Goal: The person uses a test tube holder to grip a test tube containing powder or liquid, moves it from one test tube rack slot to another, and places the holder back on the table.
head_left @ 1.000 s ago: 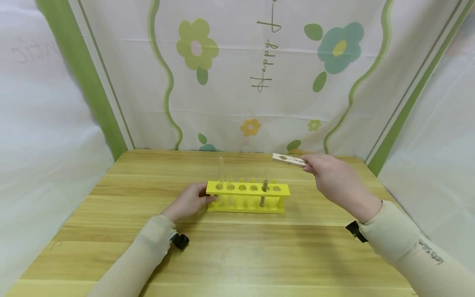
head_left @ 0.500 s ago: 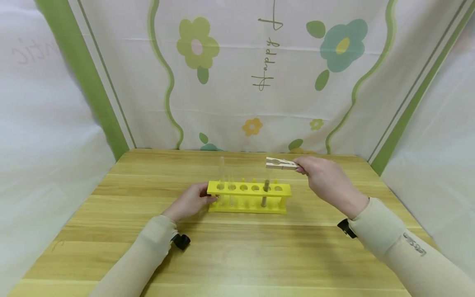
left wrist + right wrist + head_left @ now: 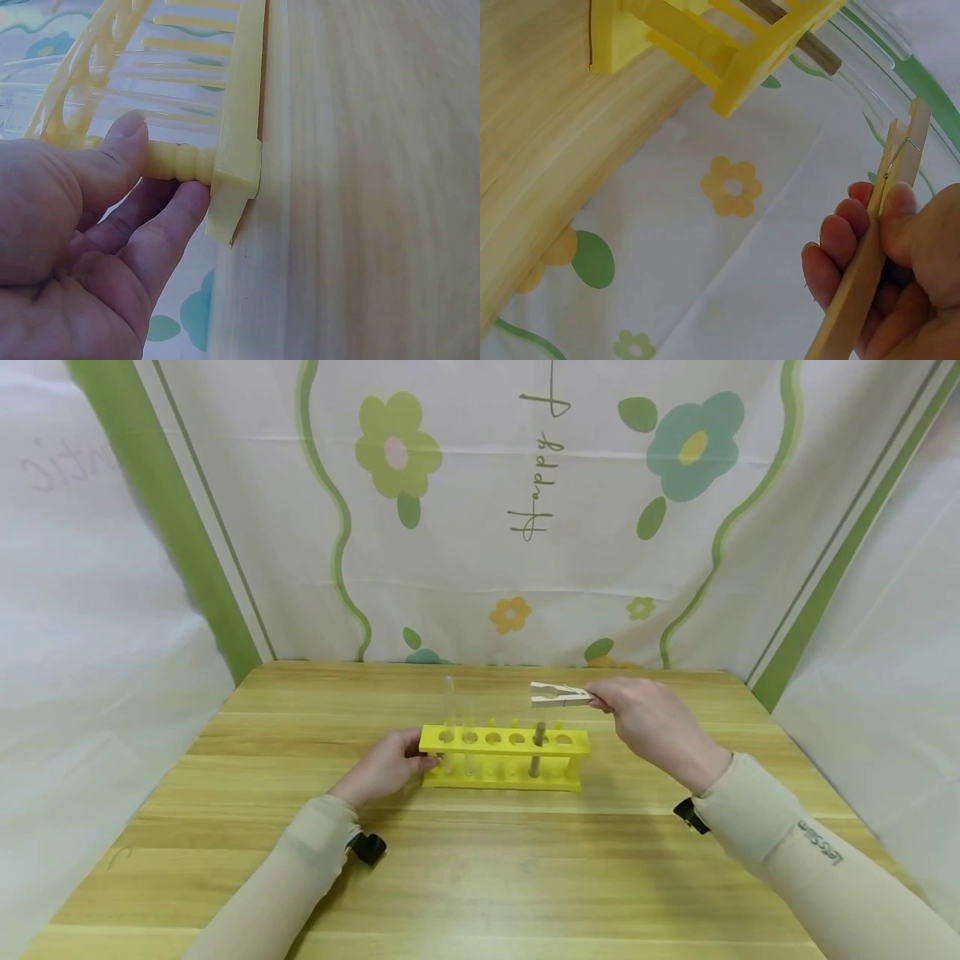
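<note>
My left hand (image 3: 382, 766) grips the left end post (image 3: 169, 160) of a yellow test tube rack (image 3: 502, 783), thumb on one side and fingers on the other. Two clear test tubes (image 3: 449, 710) stand in the rack's leftmost holes. Another test tube (image 3: 536, 766), with a dark grey-brown filling, stands in the second hole from the right. My right hand (image 3: 652, 718) holds a wooden test tube holder (image 3: 862, 266), its jaws apart and pointing left at the filled tube's upper end. Whether the holder surrounds or touches the glass, I cannot tell.
The rack stands on a wood-grain table (image 3: 480, 877) towards its far edge. Behind it hangs a white cloth (image 3: 465, 560) printed with flowers and lettering. White cloth sides (image 3: 112, 635) rise at left and right.
My right hand has moved left, bringing the test tube holder over to the filled tube's top. Its jaws have spread apart. My left hand keeps its grip on the rack.
</note>
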Demonstrator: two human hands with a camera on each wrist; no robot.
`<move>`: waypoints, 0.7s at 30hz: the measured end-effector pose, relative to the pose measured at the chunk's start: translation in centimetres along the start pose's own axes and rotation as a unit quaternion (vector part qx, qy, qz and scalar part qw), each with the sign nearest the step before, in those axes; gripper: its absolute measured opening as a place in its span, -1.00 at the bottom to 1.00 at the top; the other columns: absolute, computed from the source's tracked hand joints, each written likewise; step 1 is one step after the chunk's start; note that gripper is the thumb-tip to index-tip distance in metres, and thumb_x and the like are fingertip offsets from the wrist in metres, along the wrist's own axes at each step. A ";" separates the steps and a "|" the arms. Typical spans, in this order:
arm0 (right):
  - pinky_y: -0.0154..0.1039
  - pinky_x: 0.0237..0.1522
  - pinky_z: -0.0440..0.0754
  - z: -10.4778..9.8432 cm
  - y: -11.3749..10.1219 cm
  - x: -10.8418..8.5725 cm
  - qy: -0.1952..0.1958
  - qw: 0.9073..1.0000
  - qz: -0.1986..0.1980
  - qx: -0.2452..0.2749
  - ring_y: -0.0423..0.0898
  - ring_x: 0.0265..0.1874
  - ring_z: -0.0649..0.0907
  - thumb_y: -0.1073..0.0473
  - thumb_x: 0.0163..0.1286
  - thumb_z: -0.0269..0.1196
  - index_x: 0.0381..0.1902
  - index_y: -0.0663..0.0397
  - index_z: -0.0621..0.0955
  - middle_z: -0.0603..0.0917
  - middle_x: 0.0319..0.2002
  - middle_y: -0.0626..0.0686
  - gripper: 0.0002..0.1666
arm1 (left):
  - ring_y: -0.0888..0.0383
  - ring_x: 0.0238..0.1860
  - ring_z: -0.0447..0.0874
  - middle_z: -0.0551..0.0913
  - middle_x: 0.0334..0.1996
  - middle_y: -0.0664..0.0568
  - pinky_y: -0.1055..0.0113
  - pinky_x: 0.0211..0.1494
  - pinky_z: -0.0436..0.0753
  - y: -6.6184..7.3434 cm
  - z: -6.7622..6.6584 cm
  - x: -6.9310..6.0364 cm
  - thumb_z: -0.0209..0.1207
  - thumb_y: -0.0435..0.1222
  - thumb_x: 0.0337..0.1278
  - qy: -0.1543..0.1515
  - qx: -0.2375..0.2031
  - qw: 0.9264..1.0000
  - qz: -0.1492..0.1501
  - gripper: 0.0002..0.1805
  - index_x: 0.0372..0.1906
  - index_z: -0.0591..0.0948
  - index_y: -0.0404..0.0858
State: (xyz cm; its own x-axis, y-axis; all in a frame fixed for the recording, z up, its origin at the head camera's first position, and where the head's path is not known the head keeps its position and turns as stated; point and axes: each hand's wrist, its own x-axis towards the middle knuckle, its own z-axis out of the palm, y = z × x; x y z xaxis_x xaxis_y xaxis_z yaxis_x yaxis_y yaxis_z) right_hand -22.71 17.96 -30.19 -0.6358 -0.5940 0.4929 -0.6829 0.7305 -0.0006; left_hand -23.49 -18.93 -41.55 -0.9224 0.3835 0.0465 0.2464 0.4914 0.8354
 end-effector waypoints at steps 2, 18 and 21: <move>-0.08 -0.35 0.68 0.2 0.1 0.1 0.003 1.000 -0.001 0.000 0.00 -0.37 0.73 0.31 0.42 0.23 -0.16 0.22 0.69 0.76 -0.28 0.08 -0.87 | 0.16 -0.14 0.62 0.71 -0.13 0.11 0.24 -0.05 0.60 0.0 0.0 0.0 0.21 -0.38 0.33 -0.001 -0.001 1.000 0.001 -0.78 0.01 0.65 -0.13; -0.26 -0.55 0.54 1.5 0.2 -0.4 0.006 1.000 -0.009 0.003 -0.20 -0.61 0.52 0.33 0.40 0.25 -0.38 0.12 0.60 0.59 -0.54 -0.06 -0.88 | 0.17 -0.12 0.62 0.71 -0.11 0.12 0.23 -0.03 0.59 0.1 0.0 0.0 0.23 -0.36 0.32 0.000 -0.002 1.000 -0.007 -0.75 0.06 0.65 -0.12; -0.26 -0.53 0.56 1.8 0.1 -0.4 0.004 1.000 -0.011 0.003 -0.20 -0.60 0.53 0.34 0.38 0.26 -0.39 0.12 0.61 0.62 -0.52 -0.05 -0.88 | 0.16 -0.13 0.62 0.71 -0.12 0.12 0.22 -0.04 0.59 0.1 0.0 0.0 0.23 -0.36 0.32 0.000 -0.003 1.000 -0.008 -0.76 0.05 0.65 -0.13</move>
State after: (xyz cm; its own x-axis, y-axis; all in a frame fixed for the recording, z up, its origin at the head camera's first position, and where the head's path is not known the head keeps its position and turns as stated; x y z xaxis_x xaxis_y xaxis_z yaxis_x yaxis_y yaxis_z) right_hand -23.14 17.70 -31.93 -0.6177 -0.6066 0.5005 -0.6986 0.7155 0.0049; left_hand -23.47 -18.86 -41.45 -0.9264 0.3752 0.0325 0.2293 0.4934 0.8390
